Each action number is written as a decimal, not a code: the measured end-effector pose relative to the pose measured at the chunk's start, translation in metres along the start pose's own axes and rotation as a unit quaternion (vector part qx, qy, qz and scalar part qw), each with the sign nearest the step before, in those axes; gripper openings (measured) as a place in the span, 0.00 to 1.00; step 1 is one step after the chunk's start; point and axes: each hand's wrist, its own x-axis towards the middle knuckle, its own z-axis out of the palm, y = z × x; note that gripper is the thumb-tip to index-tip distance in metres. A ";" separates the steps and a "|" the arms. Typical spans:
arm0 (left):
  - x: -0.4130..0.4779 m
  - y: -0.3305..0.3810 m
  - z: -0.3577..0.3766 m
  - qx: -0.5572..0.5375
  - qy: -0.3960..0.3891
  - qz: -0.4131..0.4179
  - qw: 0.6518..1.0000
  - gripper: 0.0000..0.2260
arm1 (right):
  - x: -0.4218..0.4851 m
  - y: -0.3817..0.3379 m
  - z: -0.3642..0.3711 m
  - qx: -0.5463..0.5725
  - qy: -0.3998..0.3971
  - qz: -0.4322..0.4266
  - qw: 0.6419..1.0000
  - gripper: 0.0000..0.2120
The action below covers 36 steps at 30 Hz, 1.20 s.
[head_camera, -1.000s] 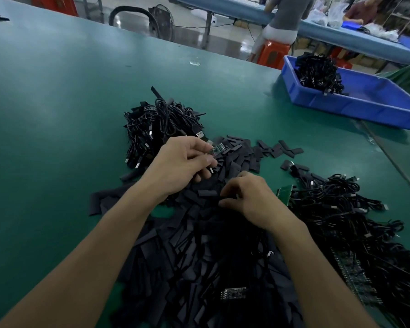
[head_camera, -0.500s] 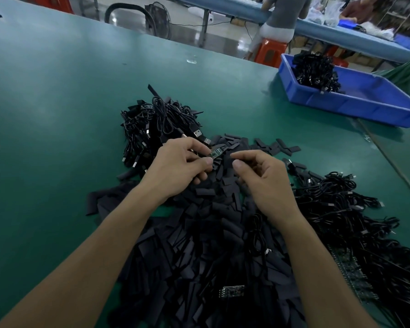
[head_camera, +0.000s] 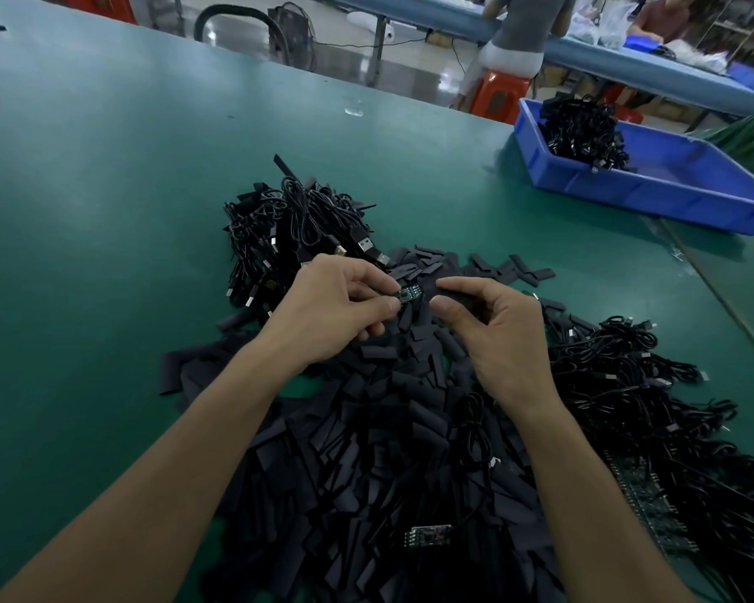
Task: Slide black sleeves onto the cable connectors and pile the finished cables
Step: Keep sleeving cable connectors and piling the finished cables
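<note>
On the green table [head_camera: 105, 211] lies a wide heap of black sleeves [head_camera: 366, 450], with a pile of cables [head_camera: 288, 228] behind it at the left. The left hand [head_camera: 327, 315] pinches a small connector board [head_camera: 409, 294] in curled fingers [head_camera: 368, 278]. The right hand [head_camera: 501, 337] pinches one black sleeve [head_camera: 458, 293] just beside it. The board's print is too small to read.

The black sleeve [head_camera: 461, 296] is partly hidden by the fingers of the right hand [head_camera: 501, 341]. One end of the green board [head_camera: 410, 293] is covered by the left hand [head_camera: 336, 311]. The right cable pile [head_camera: 636, 402] is cut off at the edge.
</note>
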 end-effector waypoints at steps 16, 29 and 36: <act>-0.003 0.006 0.004 -0.020 -0.026 -0.009 0.999 0.01 | -0.001 0.003 0.001 0.010 0.027 -0.002 1.000 0.10; -0.001 0.002 -0.006 -0.014 -0.071 0.005 0.997 0.03 | 0.002 0.005 -0.008 -0.004 -0.030 0.002 1.000 0.11; 0.000 0.000 -0.010 -0.002 -0.105 0.023 0.994 0.05 | 0.004 -0.002 -0.012 0.024 -0.125 -0.018 0.992 0.11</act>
